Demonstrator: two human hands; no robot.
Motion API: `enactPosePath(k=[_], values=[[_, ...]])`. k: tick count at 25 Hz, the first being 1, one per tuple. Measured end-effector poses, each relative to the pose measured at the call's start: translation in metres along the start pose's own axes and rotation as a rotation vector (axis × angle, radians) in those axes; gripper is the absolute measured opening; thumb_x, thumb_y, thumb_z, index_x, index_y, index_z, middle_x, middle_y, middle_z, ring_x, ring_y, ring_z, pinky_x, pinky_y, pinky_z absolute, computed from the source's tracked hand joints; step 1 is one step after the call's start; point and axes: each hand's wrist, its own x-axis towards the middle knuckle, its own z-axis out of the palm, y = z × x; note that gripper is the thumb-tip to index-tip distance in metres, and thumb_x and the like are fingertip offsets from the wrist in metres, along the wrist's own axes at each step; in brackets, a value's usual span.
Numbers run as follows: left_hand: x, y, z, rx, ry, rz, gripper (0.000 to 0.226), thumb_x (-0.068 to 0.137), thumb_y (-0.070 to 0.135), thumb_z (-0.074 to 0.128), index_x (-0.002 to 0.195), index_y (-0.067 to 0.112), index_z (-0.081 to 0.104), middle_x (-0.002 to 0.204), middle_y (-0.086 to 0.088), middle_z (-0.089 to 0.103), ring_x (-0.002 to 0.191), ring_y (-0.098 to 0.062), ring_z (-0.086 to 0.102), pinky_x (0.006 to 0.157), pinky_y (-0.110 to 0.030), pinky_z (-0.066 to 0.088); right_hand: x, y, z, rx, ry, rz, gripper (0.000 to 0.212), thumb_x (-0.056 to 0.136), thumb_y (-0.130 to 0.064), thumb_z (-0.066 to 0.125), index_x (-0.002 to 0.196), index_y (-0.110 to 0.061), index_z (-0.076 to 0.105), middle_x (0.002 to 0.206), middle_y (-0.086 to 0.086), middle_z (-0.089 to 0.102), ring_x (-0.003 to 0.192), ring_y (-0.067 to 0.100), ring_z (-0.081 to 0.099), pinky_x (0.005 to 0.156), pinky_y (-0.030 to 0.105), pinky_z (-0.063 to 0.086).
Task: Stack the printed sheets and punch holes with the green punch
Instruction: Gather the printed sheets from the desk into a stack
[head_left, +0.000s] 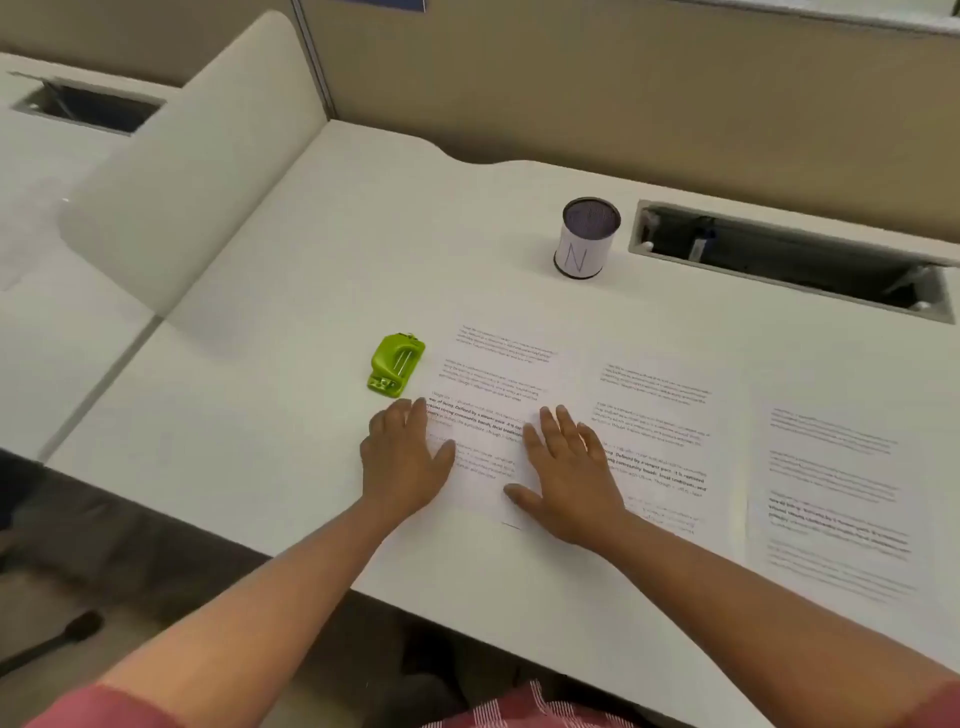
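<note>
White paper under flat palms: the fingers (558, 423) of both hands lie straight and slightly apart, clamped on nothing, pressing the leftmost sheet (493, 374) to the counter (291, 291). The left hand (402, 457) rests at that sheet's left edge, partly on the bare counter, and the right hand (569, 473) at its right edge, where it meets the middle sheet (660, 415). The hold looks meant to steady or square the page before the gathering starts. A third sheet (836, 493) lies just beside the middle one, further right, so the three pages are spread in a row and not yet stacked. The green punch (396, 362) sits untouched just left of the first sheet's upper part, near the left fingertips, handy for the later step. Both forearms reach straight in from the near edge, wrists low, palms down. Behind the sheets stands a cup (591, 238) marked with a letter, beside an open cable tray (789, 260).
</note>
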Motion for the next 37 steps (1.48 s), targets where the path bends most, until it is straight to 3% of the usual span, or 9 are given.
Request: enactPosePath(k=[6, 10, 15, 17, 19, 24, 29, 34, 37], values=[[0.009, 0.002, -0.005, -0.106, -0.041, -0.143, 0.088, 0.078, 0.053, 0.076, 0.147, 0.014, 0.037, 0.148, -0.013, 0.036, 0.134, -0.035, 0.036, 0.105, -0.046, 0.04, -0.004, -0.008, 0.009, -0.061, -0.085, -0.012, 0.089, 0.097, -0.069, 0.031, 0.161, -0.014, 0.003, 0.17, 0.012, -0.008, 0.157, 0.024, -0.009, 0.124, 0.043, -0.012], [0.023, 0.002, -0.014, -0.345, -0.116, -0.231, 0.09, 0.064, 0.048, 0.088, 0.134, 0.011, 0.045, 0.13, -0.01, 0.055, 0.118, -0.031, 0.056, 0.098, -0.045, 0.05, -0.004, -0.006, 0.01, -0.032, -0.082, -0.01, 0.09, 0.096, -0.068, 0.032, 0.161, -0.014, 0.003, 0.169, 0.012, -0.009, 0.157, 0.024, -0.009, 0.123, 0.041, -0.012], [0.032, 0.003, -0.028, -0.876, -0.15, -0.342, 0.039, 0.081, 0.029, 0.083, 0.108, 0.009, 0.063, 0.109, -0.007, 0.073, 0.089, -0.019, 0.071, 0.069, -0.032, 0.056, -0.006, -0.005, 0.012, -0.003, -0.065, -0.02, 0.089, 0.097, -0.067, 0.032, 0.161, -0.014, 0.002, 0.169, 0.012, -0.011, 0.157, 0.025, -0.01, 0.121, 0.039, -0.012], [0.037, 0.002, -0.033, -0.955, -0.179, -0.366, 0.031, 0.086, 0.023, 0.078, 0.109, 0.009, 0.064, 0.111, -0.011, 0.074, 0.092, -0.024, 0.072, 0.074, -0.036, 0.058, -0.007, -0.005, 0.012, 0.014, -0.071, -0.021, 0.088, 0.098, -0.066, 0.032, 0.161, -0.014, 0.0, 0.169, 0.011, -0.013, 0.156, 0.024, -0.012, 0.121, 0.037, -0.013], [0.04, 0.005, -0.041, -0.953, -0.218, -0.381, 0.033, 0.087, 0.02, 0.077, 0.114, 0.011, 0.062, 0.111, -0.01, 0.073, 0.096, -0.027, 0.072, 0.081, -0.041, 0.059, -0.007, -0.004, 0.011, 0.033, -0.073, -0.028, 0.088, 0.098, -0.066, 0.033, 0.161, -0.015, 0.0, 0.169, 0.01, -0.014, 0.156, 0.024, -0.013, 0.12, 0.036, -0.014], [0.043, 0.007, -0.056, -0.81, -0.303, -0.304, 0.034, 0.086, 0.013, 0.077, 0.118, 0.015, 0.063, 0.108, -0.005, 0.074, 0.088, -0.024, 0.073, 0.065, -0.033, 0.058, -0.01, -0.002, 0.011, 0.055, -0.079, -0.053, 0.088, 0.096, -0.064, 0.039, 0.161, -0.016, 0.004, 0.17, 0.008, -0.012, 0.156, 0.022, -0.012, 0.121, 0.036, -0.012], [0.04, 0.01, -0.051, -0.739, -0.34, -0.293, 0.034, 0.098, 0.011, 0.06, 0.131, 0.02, 0.057, 0.111, -0.003, 0.069, 0.1, -0.028, 0.068, 0.088, -0.045, 0.058, -0.016, 0.003, 0.01, 0.099, -0.026, -0.043, 0.085, 0.097, -0.061, 0.042, 0.162, -0.019, 0.007, 0.17, 0.006, -0.009, 0.157, 0.022, -0.01, 0.12, 0.035, -0.012], [0.038, 0.018, -0.075, -0.582, -0.19, -0.105, 0.023, 0.099, 0.01, 0.054, 0.116, 0.021, 0.065, 0.108, -0.002, 0.071, 0.089, -0.021, 0.069, 0.073, -0.03, 0.054, -0.029, 0.026, -0.003, 0.229, 0.104, 0.181, 0.078, 0.099, -0.054, 0.045, 0.161, -0.02, 0.013, 0.171, 0.005, -0.001, 0.157, 0.023, -0.004, 0.124, 0.04, -0.002], [0.035, 0.024, -0.097, -0.689, -0.156, -0.035, 0.025, 0.099, 0.006, 0.054, 0.112, 0.022, 0.069, 0.102, 0.004, 0.074, 0.09, -0.022, 0.072, 0.08, -0.035, 0.057, -0.041, 0.048, -0.014, 0.323, 0.185, 0.359, 0.073, 0.099, -0.046, 0.049, 0.16, -0.02, 0.018, 0.17, 0.003, 0.006, 0.157, 0.021, 0.005, 0.123, 0.046, 0.008]])
